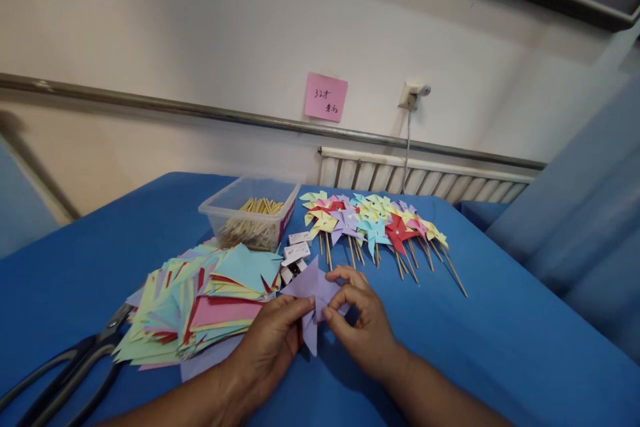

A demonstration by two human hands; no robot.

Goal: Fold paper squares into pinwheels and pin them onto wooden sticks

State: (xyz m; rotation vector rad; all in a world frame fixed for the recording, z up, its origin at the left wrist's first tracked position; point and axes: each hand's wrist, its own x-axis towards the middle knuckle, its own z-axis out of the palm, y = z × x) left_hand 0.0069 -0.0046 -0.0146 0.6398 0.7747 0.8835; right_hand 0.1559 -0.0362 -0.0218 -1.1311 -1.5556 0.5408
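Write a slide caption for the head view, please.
Left hand and right hand hold a lilac paper pinwheel beside stacked cut paper.

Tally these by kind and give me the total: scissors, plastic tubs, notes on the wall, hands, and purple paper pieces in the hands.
Scissors: 1
Clear plastic tub: 1
Pink note on the wall: 1
Hands: 2, the left hand and the right hand
Purple paper in the hands: 1
Total: 6
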